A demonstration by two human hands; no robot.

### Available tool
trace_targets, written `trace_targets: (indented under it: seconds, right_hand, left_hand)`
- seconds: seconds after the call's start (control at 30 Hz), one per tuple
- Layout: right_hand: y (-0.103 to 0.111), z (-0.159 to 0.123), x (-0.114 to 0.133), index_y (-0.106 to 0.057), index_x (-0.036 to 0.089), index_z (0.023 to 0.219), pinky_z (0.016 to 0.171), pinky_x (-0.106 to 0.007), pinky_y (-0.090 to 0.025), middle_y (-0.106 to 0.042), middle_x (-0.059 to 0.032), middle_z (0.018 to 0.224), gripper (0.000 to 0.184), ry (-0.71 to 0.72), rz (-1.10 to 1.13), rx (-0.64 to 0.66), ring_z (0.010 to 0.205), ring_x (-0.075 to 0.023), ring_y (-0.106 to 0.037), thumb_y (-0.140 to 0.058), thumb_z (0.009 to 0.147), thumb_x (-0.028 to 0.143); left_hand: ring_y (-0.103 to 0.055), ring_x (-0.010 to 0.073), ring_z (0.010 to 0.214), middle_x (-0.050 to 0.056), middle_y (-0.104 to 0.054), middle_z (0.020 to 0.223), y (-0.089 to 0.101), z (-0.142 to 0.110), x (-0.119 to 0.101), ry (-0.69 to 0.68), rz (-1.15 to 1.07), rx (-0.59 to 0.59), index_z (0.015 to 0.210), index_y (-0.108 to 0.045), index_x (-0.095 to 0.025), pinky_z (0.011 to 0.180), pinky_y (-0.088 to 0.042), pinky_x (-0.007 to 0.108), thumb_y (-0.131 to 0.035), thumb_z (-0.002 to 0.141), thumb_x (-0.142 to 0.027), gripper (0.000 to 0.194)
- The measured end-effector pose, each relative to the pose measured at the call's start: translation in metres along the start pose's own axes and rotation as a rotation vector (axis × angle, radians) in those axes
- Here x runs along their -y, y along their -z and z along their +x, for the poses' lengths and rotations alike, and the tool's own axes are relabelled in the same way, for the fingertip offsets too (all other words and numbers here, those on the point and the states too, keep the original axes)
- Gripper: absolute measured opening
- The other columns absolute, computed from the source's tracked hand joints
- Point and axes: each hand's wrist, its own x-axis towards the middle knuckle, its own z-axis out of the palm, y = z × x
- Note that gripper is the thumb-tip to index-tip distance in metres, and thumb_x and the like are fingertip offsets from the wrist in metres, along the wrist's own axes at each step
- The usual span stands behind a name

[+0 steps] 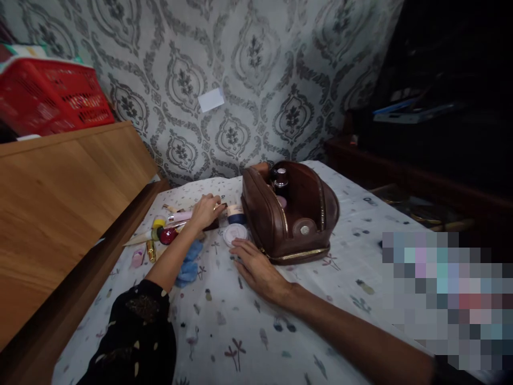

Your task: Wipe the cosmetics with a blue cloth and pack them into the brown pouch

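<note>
My left hand (206,210) reaches in among the cosmetics on the left. Its fingers are pinched together at a small dark brown item (221,206), too small to name. Lying flat on the cloth, my right hand (256,267) has its fingers stretched out, their tips at the edge of a round, pale-lidded container (235,234). Just behind that stands a cream and dark blue jar (236,215). To the right sits a brown toiletry bag (262,214), unzipped, with a dark bottle (281,182) upright inside. Part of the bag's inside is hidden.
Left of my left arm lie a pink tube (180,216), a red round item (168,235), a gold tube (150,250), a pink piece (138,258) and a blue cloth (188,270). A wooden panel (80,182) borders the left, with a red basket (60,96) above it.
</note>
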Motion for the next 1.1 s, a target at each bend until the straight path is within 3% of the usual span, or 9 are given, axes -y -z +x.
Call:
trace_targets:
  seconds: [0.13,0.27,0.4,0.53,0.67,0.73,0.9,1.0,1.1]
  right_hand:
    - [-0.001,0.0,-0.001,-0.064,0.015,0.112,0.107,-0.051,-0.049,-0.062,-0.0179,0.128,0.028,0.005,0.002,-0.011,0.129,-0.0283,-0.053,-0.048,0.09,0.01]
    - [-0.001,0.0,-0.001,-0.064,0.015,0.112,0.107,-0.051,-0.049,-0.062,-0.0173,0.128,0.027,0.008,0.007,-0.007,0.128,-0.0275,-0.053,-0.047,0.091,0.011]
    - [-0.001,-0.001,-0.003,-0.064,0.016,0.114,0.108,-0.053,-0.047,-0.061,-0.0165,0.128,0.03,0.009,0.003,-0.002,0.13,-0.0275,-0.052,-0.047,0.09,0.01]
    - [-0.003,-0.001,-0.004,-0.064,0.015,0.115,0.109,-0.052,-0.047,-0.061,-0.0167,0.129,0.03,0.01,0.001,0.002,0.13,-0.0272,-0.052,-0.048,0.09,0.01]
    - [-0.006,-0.001,-0.005,-0.064,0.013,0.114,0.108,-0.052,-0.048,-0.062,-0.0181,0.129,0.03,0.007,-0.009,-0.002,0.13,-0.0278,-0.052,-0.047,0.089,0.008]
    - [-0.006,-0.001,-0.005,-0.064,0.014,0.116,0.109,-0.051,-0.048,-0.061,-0.0174,0.13,0.032,0.003,-0.01,-0.004,0.131,-0.0275,-0.052,-0.047,0.089,0.008]
    - [-0.005,-0.001,-0.004,-0.063,0.014,0.121,0.111,-0.053,-0.046,-0.06,-0.0174,0.133,0.036,0.0,-0.009,0.0,0.133,-0.028,-0.05,-0.047,0.089,0.008]
    - [-0.005,-0.001,-0.004,-0.064,0.015,0.121,0.111,-0.054,-0.045,-0.06,-0.0177,0.134,0.037,0.006,-0.001,0.008,0.133,-0.0286,-0.05,-0.046,0.089,0.008]
    - [-0.006,-0.001,-0.005,-0.064,0.017,0.121,0.11,-0.053,-0.046,-0.06,-0.0161,0.133,0.038,0.013,-0.017,0.005,0.132,-0.0283,-0.051,-0.047,0.089,0.008]
  left_hand:
    - [-0.057,0.0263,0.104,0.008,-0.062,0.099,-0.005,0.005,0.008,0.034,-0.053,0.037,0.096,-0.062,-0.021,0.091,-0.045,0.037,-0.052,0.094,-0.042,0.024]
    - [-0.059,0.0197,0.081,0.003,-0.062,0.081,-0.016,0.016,0.02,0.098,-0.141,0.116,0.091,-0.06,-0.019,0.076,-0.049,0.031,-0.046,0.095,-0.038,0.023]
    - [-0.059,0.0171,0.077,-0.001,-0.063,0.079,-0.019,0.018,0.028,0.115,-0.231,0.151,0.104,-0.058,-0.02,0.073,-0.049,0.027,-0.056,0.089,-0.041,0.026]
    - [-0.063,0.022,0.093,0.004,-0.066,0.098,-0.017,0.012,0.027,0.134,-0.281,0.123,0.13,-0.047,-0.019,0.082,-0.051,0.03,-0.075,0.074,-0.04,0.066]
    - [-0.053,0.0289,0.124,0.013,-0.052,0.129,-0.019,-0.004,0.016,0.133,-0.294,0.041,0.144,-0.034,-0.015,0.102,-0.045,0.035,-0.079,0.067,-0.029,0.09]
    - [-0.049,0.0297,0.128,0.014,-0.048,0.132,-0.02,-0.018,0.008,0.117,-0.29,0.0,0.143,-0.036,-0.015,0.106,-0.042,0.037,-0.075,0.07,-0.023,0.083]
    - [-0.054,0.026,0.116,0.008,-0.053,0.118,-0.013,-0.064,-0.008,0.057,-0.274,-0.068,0.13,-0.049,-0.022,0.102,-0.044,0.04,-0.056,0.081,-0.013,0.05]
    - [-0.057,0.0232,0.106,0.006,-0.056,0.108,-0.005,-0.084,-0.014,-0.024,-0.298,-0.085,0.122,-0.054,-0.025,0.098,-0.046,0.036,-0.054,0.088,-0.022,0.034]
    - [-0.058,0.0223,0.106,0.007,-0.058,0.106,-0.003,-0.086,-0.016,-0.094,-0.355,-0.073,0.109,-0.06,-0.022,0.099,-0.045,0.035,-0.049,0.095,-0.034,0.021]
